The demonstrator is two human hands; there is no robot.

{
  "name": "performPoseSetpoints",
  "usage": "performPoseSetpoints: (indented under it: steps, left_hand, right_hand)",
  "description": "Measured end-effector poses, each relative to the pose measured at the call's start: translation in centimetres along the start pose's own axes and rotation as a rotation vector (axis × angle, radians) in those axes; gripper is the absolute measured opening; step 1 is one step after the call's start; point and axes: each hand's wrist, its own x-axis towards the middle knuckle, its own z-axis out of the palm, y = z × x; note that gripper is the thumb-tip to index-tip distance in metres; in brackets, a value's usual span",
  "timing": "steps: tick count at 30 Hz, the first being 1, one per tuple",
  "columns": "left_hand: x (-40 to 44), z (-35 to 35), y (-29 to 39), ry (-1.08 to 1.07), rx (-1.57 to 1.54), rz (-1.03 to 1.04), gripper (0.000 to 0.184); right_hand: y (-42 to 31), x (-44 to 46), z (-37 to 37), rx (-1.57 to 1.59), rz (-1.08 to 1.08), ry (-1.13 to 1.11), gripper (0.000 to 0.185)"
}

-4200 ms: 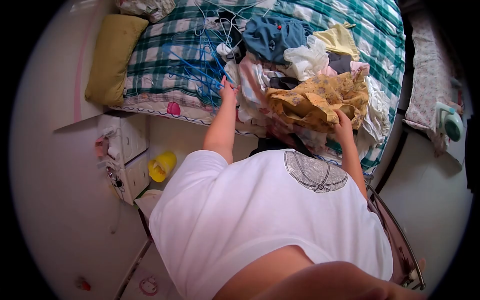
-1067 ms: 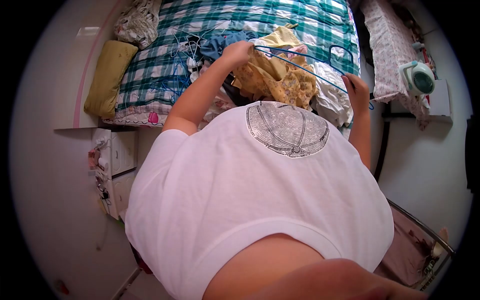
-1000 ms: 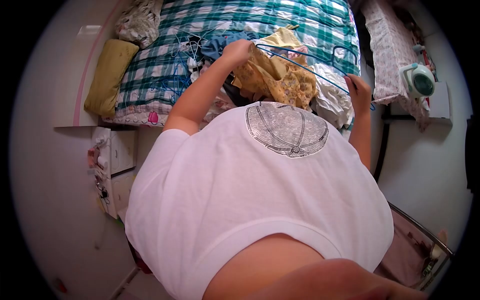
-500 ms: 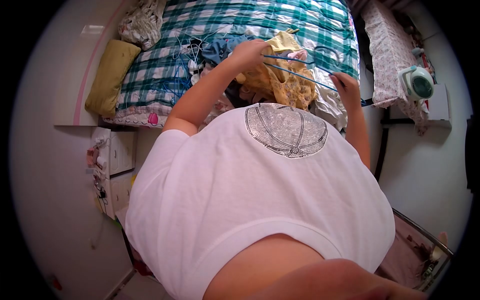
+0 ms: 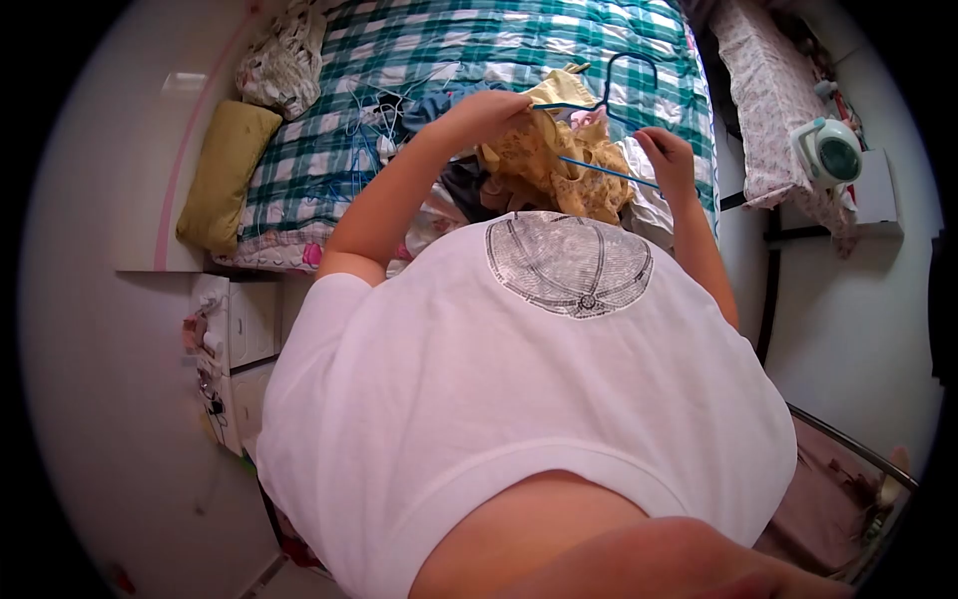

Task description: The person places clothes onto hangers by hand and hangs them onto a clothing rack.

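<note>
A blue clothes hanger stretches between my two hands above the bed, its hook pointing away from me. My left hand is closed around the hanger's left end, and the edge of a yellow patterned garment rises to its fingers. Part of the hanger's lower bar passes behind that cloth. At the other end, my right hand pinches the hanger's right corner. Under my hands lie a pale yellow garment, a blue garment and a white cloth.
Several loose wire hangers lie left of the clothes on the green checked quilt. An olive cushion rests at the bed's left edge. To the right, a white and green appliance stands beside a table with a floral cover.
The hanger has tilted, its hook swinging up and away from me. The yellow patterned garment's edge is now lifted at my left hand, over part of the hanger.
</note>
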Motion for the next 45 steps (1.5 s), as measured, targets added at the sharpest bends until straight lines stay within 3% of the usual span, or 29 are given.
performPoseSetpoints:
  steps: [2,5,9,11,13,16,20,22,23,26,30,33,37,38,45]
  left_hand:
    - [0.3,0.3,1.1,0.17,0.017,0.04,0.016]
    - [0.7,0.0,1.3,0.337,0.066,-0.006,0.013]
    - [0.6,-1.1,0.9,0.512,0.011,-0.077,0.016]
    - [0.2,-1.4,0.2,0.547,-0.058,-0.13,0.015]
    - [-0.1,-1.9,-0.2,0.593,-0.085,-0.126,0.015]
    - [-0.8,-2.5,-0.1,0.687,-0.098,-0.024,0.016]
    - [-2.1,-2.6,-0.6,0.653,-0.122,-0.086,0.015]
    - [-3.1,-2.1,-1.1,0.626,-0.185,-0.111,0.016]
    - [-3.6,-1.8,-1.3,0.605,-0.192,-0.123,0.016]
    - [-5.0,-0.6,-2.1,0.573,-0.197,-0.128,0.015]
    - [-6.1,1.7,-3.8,0.542,-0.215,-0.104,0.018]
    - [-6.4,2.8,-3.9,0.596,-0.327,-0.163,0.017]
    - [-6.6,2.7,-2.1,0.672,-0.229,-0.155,0.012]
    - [-6.5,3.2,-2.1,0.755,-0.152,-0.058,0.011]
    - [-6.8,4.9,-2.8,0.601,0.099,0.009,0.01]
  right_hand:
    - [-1.2,0.9,0.4,-0.097,0.005,-0.067,0.013]
    - [-2.1,2.2,1.6,-0.107,-0.065,0.023,0.013]
    - [-1.7,3.8,2.5,-0.478,-0.644,0.35,0.011]
    - [-1.0,3.4,3.5,-0.324,-0.714,0.035,0.023]
    - [-0.4,3.0,5.0,-0.263,-0.578,-0.183,0.026]
    - [1.2,2.9,7.0,-0.313,-0.508,-0.227,0.026]
    - [3.3,3.2,6.7,-0.302,-0.056,-0.698,0.032]
    - [5.3,2.7,5.7,-0.524,-0.152,-0.719,0.03]
    - [6.4,2.6,5.0,-0.638,-0.199,-0.725,0.029]
    - [7.6,2.4,2.5,-0.539,-0.266,-0.568,0.025]
    - [5.2,2.0,0.1,-0.339,-0.033,-0.492,0.024]
    - [5.3,2.2,-0.6,-0.414,-0.146,-0.249,0.02]
    - [4.0,2.3,-1.5,-0.568,-0.478,-0.078,0.014]
    - [4.0,2.3,-1.8,-0.549,-0.466,-0.107,0.013]
    - [2.1,1.8,-3.1,-0.515,-0.386,-0.208,0.013]
